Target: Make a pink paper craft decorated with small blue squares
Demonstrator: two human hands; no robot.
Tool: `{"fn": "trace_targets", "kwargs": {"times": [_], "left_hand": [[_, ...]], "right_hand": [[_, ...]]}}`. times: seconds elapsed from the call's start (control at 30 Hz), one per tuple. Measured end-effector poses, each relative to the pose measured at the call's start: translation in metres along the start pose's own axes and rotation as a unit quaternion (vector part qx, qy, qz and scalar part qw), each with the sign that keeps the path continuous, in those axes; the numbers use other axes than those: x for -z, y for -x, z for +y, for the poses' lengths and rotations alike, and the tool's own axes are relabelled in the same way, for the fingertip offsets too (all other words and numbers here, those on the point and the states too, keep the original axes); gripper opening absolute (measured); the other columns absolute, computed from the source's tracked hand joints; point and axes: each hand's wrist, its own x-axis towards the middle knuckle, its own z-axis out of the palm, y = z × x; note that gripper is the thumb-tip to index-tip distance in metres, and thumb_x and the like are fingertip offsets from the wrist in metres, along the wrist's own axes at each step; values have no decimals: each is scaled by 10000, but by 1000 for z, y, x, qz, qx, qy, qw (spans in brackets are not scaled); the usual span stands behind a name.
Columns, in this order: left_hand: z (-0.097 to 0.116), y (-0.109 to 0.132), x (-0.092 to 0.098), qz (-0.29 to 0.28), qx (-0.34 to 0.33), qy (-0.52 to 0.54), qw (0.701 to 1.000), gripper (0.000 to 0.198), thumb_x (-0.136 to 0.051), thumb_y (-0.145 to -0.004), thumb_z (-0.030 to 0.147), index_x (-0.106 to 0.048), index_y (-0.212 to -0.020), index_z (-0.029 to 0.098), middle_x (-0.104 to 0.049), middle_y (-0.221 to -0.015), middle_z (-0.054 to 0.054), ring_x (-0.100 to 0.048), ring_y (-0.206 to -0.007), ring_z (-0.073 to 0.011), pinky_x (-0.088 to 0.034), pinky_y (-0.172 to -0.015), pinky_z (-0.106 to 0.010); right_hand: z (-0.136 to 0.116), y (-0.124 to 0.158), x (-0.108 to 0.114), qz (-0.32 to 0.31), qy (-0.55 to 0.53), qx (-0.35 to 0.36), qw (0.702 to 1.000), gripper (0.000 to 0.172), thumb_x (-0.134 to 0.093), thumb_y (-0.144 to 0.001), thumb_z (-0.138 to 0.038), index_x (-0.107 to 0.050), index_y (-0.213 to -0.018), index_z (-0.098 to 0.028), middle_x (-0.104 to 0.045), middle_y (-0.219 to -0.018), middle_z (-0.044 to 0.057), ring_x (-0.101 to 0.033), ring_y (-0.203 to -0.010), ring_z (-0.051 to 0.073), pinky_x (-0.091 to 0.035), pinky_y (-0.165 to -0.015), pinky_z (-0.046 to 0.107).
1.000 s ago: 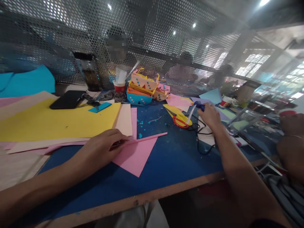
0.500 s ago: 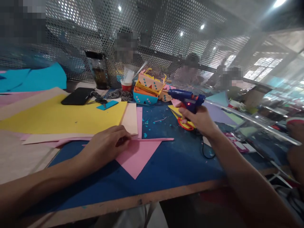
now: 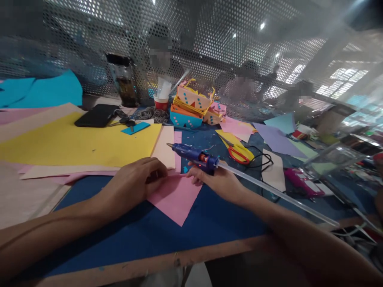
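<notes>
We rest left hand (image 3: pixel 136 181) on pink sheet (image 3: pixel 178 199) lying on tabletop (image 3: pixel 230 227), likely to steady it; cannot tell whether it pinches. Right hand (image 3: pixel 221 184) clamped round glue gun (image 3: pixel 191 153), nozzle (image 3: pixel 169 145) pointing left, probably kept raised against smearing.

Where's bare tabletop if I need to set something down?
Blue tabletop shows bare between the pink sheet, right forearm and front edge, and left of the sheet, between left forearm and that edge. Behind is crowded: phone, cup, folded papers; rightward, scissors and lilac sheet.
</notes>
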Motion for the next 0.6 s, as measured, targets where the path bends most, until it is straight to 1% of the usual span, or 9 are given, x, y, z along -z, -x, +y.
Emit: {"fn": "trace_targets", "kwargs": {"times": [0.07, 0.1, 0.17, 0.27, 0.37, 0.47, 0.6], "left_hand": [[0, 1, 0, 1, -9, 6, 1000, 200, -667, -959, 416, -776, -975, 249, -780, -924, -31, -689, -780, -210, -533, -754, -318], [-1, 1, 0, 0, -12, 8, 1000, 205, -665, -966, 422, -779, -977, 253, -784, -935, -31, -695, -793, -211, -538, -764, -318], [0, 1, 0, -5, -10, 13, 1000, 223, -655, -976, 439, -786, -985, 259, -790, -948, -34, -703, -808, -214, -547, -772, -318], [3, 0, 1, -19, -1, 20, 1000, 253, -629, -969, 452, -780, -960, 249, -794, -944, -50, -710, -811, -221, -558, -754, -322], [5, 0, 3, -21, -8, 27, 999, 264, -604, -959, 436, -771, -953, 232, -797, -946, -65, -720, -818, -228, -556, -734, -328], [5, 1, 4, -14, -23, 31, 999, 260, -604, -970, 424, -771, -965, 225, -796, -953, -66, -726, -834, -230, -556, -742, -333], [2, 3, 3, -12, -40, 26, 999, 245, -619, -991, 407, -776, -1002, 219, -794, -992, -65, -729, -843, -222, -557, -758, -331]], "right_hand": [[0, 3, -1, 0, -16, 9, 1000, 346, -799, -937, -528, -744, -1075, -215, -755, -901, 27, -724, -775, 183, -616, -711, 317], [-1, 4, -2, 1, -3, 18, 1000, 333, -799, -939, -519, -739, -1074, -221, -741, -890, 18, -712, -781, 183, -601, -711, 314], [-4, 4, -1, 2, 49, 47, 998, 289, -786, -954, -479, -732, -1092, -232, -728, -893, 4, -680, -797, 182, -563, -726, 306], [-6, 3, -1, 11, 123, 88, 988, 202, -759, -960, -349, -721, -1127, -241, -751, -984, 3, -669, -855, 186, -526, -774, 300], [-2, -1, -2, 18, 139, 104, 985, 264, -763, -919, -256, -709, -1177, -249, -776, -1038, 2, -695, -899, 197, -524, -811, 297], [2, -3, -2, 9, 133, 108, 985, 289, -774, -916, -281, -704, -1195, -253, -787, -1063, 5, -712, -930, 207, -522, -826, 298], [0, -3, -2, -1, 168, 121, 978, 245, -745, -913, -264, -710, -1154, -236, -791, -1087, 27, -722, -963, 219, -514, -870, 325]]}}
